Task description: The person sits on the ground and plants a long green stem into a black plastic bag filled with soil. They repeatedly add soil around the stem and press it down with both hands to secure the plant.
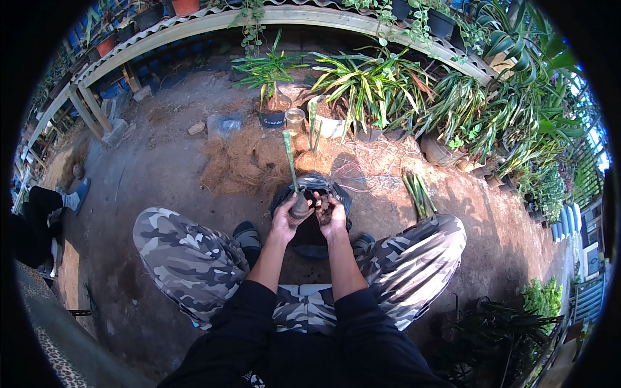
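Over a black plastic bag (318,181) between the knees, my left hand (284,219) holds a dark ball of soil (301,207). A green cylindrical plant stalk (289,157) rises upright from that ball. Beside it, my right hand (335,219) cups a brown crumbly clump (324,208), probably soil, with the fingers curled around it. Both hands are smeared with soil. The bag's mouth gapes below them, and its contents are in dark shadow. Just beyond the bag stand fibre-wrapped balls (306,163) with green stalks in them.
Brown coconut fibre (237,160) lies in a heap ahead. To the right are loose string (383,182) and cut green stalks (418,196). A plastic cup (295,119) stands by a potted plant (274,104). Another person's foot (73,198) shows at far left.
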The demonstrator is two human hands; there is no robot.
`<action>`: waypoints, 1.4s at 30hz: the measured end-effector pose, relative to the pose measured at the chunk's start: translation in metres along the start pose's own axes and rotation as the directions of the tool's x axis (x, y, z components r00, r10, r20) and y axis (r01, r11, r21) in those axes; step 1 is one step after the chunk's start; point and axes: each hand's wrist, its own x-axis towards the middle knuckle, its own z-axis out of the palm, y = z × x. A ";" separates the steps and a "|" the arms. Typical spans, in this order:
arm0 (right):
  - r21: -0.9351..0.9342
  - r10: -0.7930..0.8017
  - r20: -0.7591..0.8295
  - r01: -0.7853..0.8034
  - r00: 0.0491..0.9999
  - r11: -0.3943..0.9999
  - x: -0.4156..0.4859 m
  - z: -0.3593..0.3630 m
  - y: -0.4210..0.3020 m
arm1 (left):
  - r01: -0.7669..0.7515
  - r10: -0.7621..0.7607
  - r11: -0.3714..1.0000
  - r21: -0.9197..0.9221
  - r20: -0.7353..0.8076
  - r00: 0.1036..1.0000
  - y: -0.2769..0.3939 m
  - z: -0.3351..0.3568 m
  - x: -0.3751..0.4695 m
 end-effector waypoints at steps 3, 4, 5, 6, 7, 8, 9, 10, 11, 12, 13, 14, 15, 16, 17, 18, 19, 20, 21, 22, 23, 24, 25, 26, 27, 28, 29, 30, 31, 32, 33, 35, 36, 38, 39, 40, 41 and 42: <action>0.018 0.027 0.117 -0.029 0.993 0.999 0.002 -0.015 -0.006 | -0.013 0.016 0.992 0.128 -0.025 1.000 -0.001 -0.002 0.003; 0.077 0.049 0.157 -0.062 0.986 0.995 0.004 -0.017 -0.005 | -0.034 0.041 0.987 0.156 -0.041 0.998 -0.002 -0.002 0.004; 0.111 0.051 0.120 -0.064 0.992 0.992 0.004 -0.019 -0.004 | -0.055 0.066 0.981 0.185 -0.055 0.996 -0.003 -0.002 0.005; 0.144 0.053 0.083 -0.065 0.995 0.987 0.005 -0.020 -0.004 | -0.025 0.029 0.994 0.106 -0.038 0.999 -0.001 -0.004 0.004; 0.178 0.074 0.047 -0.081 0.996 0.981 0.005 -0.020 -0.004 | 0.007 -0.006 1.000 0.026 -0.017 1.000 0.001 -0.005 0.004; 0.170 0.046 0.067 -0.057 0.997 0.984 0.005 -0.019 -0.003 | 0.032 -0.034 0.998 -0.045 -0.045 0.998 0.002 -0.006 0.004; 0.180 0.055 0.094 -0.071 0.994 0.981 0.004 -0.018 -0.003 | 0.044 -0.044 0.998 -0.039 0.004 0.999 0.002 -0.006 0.004; 0.190 0.064 0.121 -0.087 0.991 0.978 0.003 -0.016 -0.004 | 0.048 -0.048 0.999 -0.024 0.001 0.999 0.002 -0.006 0.003; 0.199 0.065 0.120 -0.088 0.991 0.976 0.001 -0.015 -0.005 | 0.058 -0.058 0.998 -0.011 0.001 0.998 0.002 -0.005 0.003; 0.192 0.085 0.132 -0.110 0.988 0.975 0.000 -0.014 -0.006 | 0.056 -0.056 0.998 -0.004 0.010 0.998 0.002 -0.005 0.003; 0.181 0.095 0.068 -0.105 0.993 0.978 -0.002 -0.013 -0.006 | 0.061 -0.061 0.998 0.001 0.022 0.998 0.002 -0.004 0.003; 0.167 0.094 0.055 -0.102 0.994 0.981 -0.002 -0.012 -0.007 | 0.080 -0.080 0.997 0.007 0.008 0.997 0.002 -0.004 0.003; 0.146 0.100 -0.014 -0.097 0.995 0.984 -0.003 -0.013 -0.007 | 0.065 -0.065 0.998 0.015 0.047 0.997 0.002 -0.004 0.003; 0.132 0.084 -0.067 -0.075 0.994 0.988 -0.001 -0.012 -0.006 | 0.063 -0.064 0.998 0.026 0.057 0.996 0.002 -0.004 0.003; 0.109 0.091 -0.049 -0.085 0.995 0.990 -0.001 -0.012 -0.006 | 0.064 -0.066 0.997 0.039 0.046 0.997 0.003 -0.005 0.003; 0.088 0.098 -0.031 -0.095 0.995 0.992 0.001 -0.013 -0.005 | 0.062 -0.065 0.997 0.035 0.071 0.995 0.002 -0.006 0.003; 0.056 0.091 -0.099 -0.086 0.991 0.995 0.001 -0.014 -0.005 | 0.066 -0.068 0.997 0.035 0.077 0.995 0.002 -0.007 0.004; 0.019 0.079 -0.108 -0.077 0.991 0.997 0.003 -0.013 -0.004 | 0.073 -0.076 0.997 0.034 0.090 0.993 0.002 -0.008 0.005; 0.004 0.083 -0.068 -0.083 0.994 0.997 0.002 -0.014 -0.003 | 0.061 -0.064 0.998 0.032 0.112 0.992 0.001 -0.010 0.006; -0.021 0.079 -0.049 -0.080 0.996 0.997 0.002 -0.014 -0.003 | 0.053 -0.056 0.998 0.028 0.140 0.989 0.001 -0.011 0.006; -0.054 0.072 -0.045 -0.074 0.996 0.996 0.001 -0.014 -0.002 | 0.062 -0.064 0.998 0.025 0.134 0.989 0.000 -0.012 0.007; -0.045 0.071 -0.011 -0.072 0.997 0.996 -0.001 -0.014 -0.003 | 0.035 -0.042 0.998 0.055 0.140 0.989 -0.001 -0.012 0.009; -0.043 0.067 0.008 -0.066 0.998 0.997 -0.003 -0.014 -0.003 | 0.025 -0.035 0.996 0.086 0.113 0.993 -0.003 -0.012 0.010; -0.058 0.062 -0.059 -0.066 0.996 0.996 -0.005 -0.013 -0.003 | 0.031 -0.038 0.992 0.122 0.048 0.998 -0.004 -0.011 0.011; 0.022 0.069 -0.013 -0.069 0.998 0.997 -0.005 -0.011 -0.004 | 0.005 -0.014 0.991 0.135 0.064 0.998 -0.005 -0.010 0.011; 0.086 0.078 -0.052 -0.074 0.996 0.994 -0.004 -0.008 -0.005 | -0.006 -0.001 0.988 0.153 0.041 0.999 -0.005 -0.010 0.010; 0.159 0.086 -0.062 -0.075 0.994 0.984 -0.002 -0.007 -0.005 | -0.005 0.004 0.983 0.181 0.006 1.000 -0.005 -0.009 0.009; 0.098 0.050 -0.003 -0.050 0.999 0.994 -0.002 -0.006 -0.005 | 0.007 -0.011 0.990 0.140 0.026 1.000 -0.004 -0.008 0.007; 0.048 0.020 0.023 -0.021 1.000 0.999 0.000 -0.006 -0.005 | 0.031 -0.035 0.993 0.111 0.034 0.999 -0.002 -0.008 0.005; -0.002 -0.008 0.050 0.009 0.999 1.000 0.002 -0.007 -0.005 | 0.064 -0.067 0.995 0.082 0.029 0.997 0.001 -0.007 0.004; -0.050 -0.035 0.079 0.039 0.996 0.998 0.004 -0.008 -0.004 | 0.076 -0.079 0.996 0.051 0.071 0.994 0.003 -0.007 0.002; 0.033 -0.027 0.078 0.025 0.997 0.999 0.007 -0.014 -0.003 | 0.118 -0.117 0.993 -0.001 0.106 0.987 0.007 -0.005 0.000; 0.071 -0.029 0.041 0.026 0.999 0.997 0.008 -0.016 -0.002 | 0.113 -0.112 0.994 -0.005 0.093 0.989 0.007 -0.003 0.000; 0.052 -0.045 -0.025 0.046 0.999 0.998 0.010 -0.018 0.000 | 0.115 -0.115 0.993 0.000 0.000 0.993 0.006 -0.001 -0.001; 0.058 -0.060 0.069 0.056 0.996 0.997 0.010 -0.017 0.000 | 0.101 -0.100 0.995 -0.008 0.031 0.994 0.006 0.000 -0.001; 0.056 -0.077 0.075 0.072 0.994 0.996 0.010 -0.016 0.001 | 0.105 -0.104 0.994 -0.017 0.041 0.994 0.005 0.000 -0.001; 0.066 -0.092 0.068 0.087 0.993 0.994 0.009 -0.014 0.001 | 0.110 -0.108 0.994 -0.026 0.041 0.993 0.005 0.000 -0.001; 0.042 -0.129 0.071 0.126 0.989 0.991 0.009 -0.010 0.002 | 0.113 -0.111 0.993 -0.034 0.056 0.992 0.004 0.000 -0.001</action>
